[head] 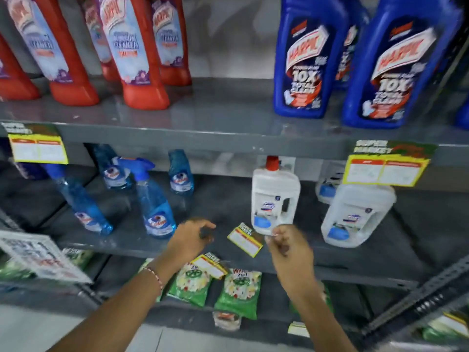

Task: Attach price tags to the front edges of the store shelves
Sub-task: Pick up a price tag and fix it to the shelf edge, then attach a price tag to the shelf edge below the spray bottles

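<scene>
Both hands work at the front edge of the middle shelf. The left hand hovers over that edge with fingers loosely curled and nothing visibly held. The right hand has its fingers pinched on a small pale scrap, possibly tape or backing; blur prevents identification. One loose tag lies flat on the shelf near the front edge, between the hands. A second tag hangs at the front edge just below the left hand; whether it is fixed cannot be determined. Two tags already hang from the upper shelf's front edge, under the red and the blue bottles. To do the step well, lift the loose tag by its border, align its top square with the edge below the white jugs, and press firmly. The jugs and spray bottles are capped; their contents are not assessable.
</scene>
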A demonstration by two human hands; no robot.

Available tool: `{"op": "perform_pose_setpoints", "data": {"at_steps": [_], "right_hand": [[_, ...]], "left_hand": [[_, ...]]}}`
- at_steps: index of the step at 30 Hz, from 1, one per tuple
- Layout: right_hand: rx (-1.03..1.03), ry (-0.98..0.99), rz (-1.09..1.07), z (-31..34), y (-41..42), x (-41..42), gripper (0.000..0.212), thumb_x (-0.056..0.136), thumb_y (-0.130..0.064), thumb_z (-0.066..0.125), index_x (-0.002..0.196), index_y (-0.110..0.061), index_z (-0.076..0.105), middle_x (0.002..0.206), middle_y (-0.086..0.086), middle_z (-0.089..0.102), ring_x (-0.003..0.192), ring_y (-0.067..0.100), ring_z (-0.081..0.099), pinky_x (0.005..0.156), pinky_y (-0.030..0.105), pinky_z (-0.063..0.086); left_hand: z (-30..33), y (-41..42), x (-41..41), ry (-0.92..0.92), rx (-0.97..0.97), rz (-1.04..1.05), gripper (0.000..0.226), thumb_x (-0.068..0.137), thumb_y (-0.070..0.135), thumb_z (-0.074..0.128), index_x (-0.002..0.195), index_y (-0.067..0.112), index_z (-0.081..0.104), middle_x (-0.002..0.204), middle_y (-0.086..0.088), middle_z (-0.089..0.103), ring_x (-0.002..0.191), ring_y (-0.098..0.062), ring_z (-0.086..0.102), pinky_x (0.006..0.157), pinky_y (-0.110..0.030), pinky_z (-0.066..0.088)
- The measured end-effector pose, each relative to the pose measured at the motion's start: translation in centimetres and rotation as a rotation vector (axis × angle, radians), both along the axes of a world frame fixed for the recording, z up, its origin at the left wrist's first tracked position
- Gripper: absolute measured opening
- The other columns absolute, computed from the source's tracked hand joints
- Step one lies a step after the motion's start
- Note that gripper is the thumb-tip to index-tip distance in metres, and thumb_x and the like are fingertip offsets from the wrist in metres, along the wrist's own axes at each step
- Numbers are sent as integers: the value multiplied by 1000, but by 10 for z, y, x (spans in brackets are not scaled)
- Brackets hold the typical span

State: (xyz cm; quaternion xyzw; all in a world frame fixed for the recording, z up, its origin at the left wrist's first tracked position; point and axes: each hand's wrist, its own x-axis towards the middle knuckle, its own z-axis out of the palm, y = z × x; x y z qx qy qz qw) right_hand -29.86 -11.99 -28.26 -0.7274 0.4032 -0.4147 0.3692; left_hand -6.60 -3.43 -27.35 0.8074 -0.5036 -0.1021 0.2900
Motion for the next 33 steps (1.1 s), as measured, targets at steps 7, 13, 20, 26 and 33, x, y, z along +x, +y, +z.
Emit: {"op": "perform_pose_setpoints", "data": {"at_steps": [7,13,20,26,33], "right_hand": [[153,415,275,-101,25,83,38,77,-36,67,112,-23,68,110,6,67,105,28,63,87,46,53],[5,422,101,-105,48,97,13,76,-17,75,87,-25,75,93,0,64,93,22,54,78,38,47],[160,295,236,-93,118,184,20,82,-11,74,97,-24,75,91,-11,75,86,5,67,79,9,46],[45,380,272,-94,152,293,8,86,-24,67,88,-21,74,89,-2,76,81,15,68,75,27,49],[-262,528,163,-104,156,329,6,82,-21,72,87,-19,74,88,4,72,85,26,65,69,31,51]], "left_hand": [[-67,12,28,107,198,-186,20,78,19,77,98,18,76,100,-2,77,90,-3,63,74,-21,44],[-86,37,28,123,8,-148,17,75,7,70,84,19,77,75,-7,75,68,-8,60,64,-14,39],[-103,137,97,272,-190,232,8,74,2,76,78,8,76,74,-7,76,73,-4,61,64,3,37],[-97,171,179,347,-59,378,4,82,17,72,85,16,71,76,-3,71,72,-20,63,66,-27,44],[-108,166,220,166,-66,264,9,85,28,65,86,20,67,84,-6,74,77,-29,66,67,-36,52]]}}
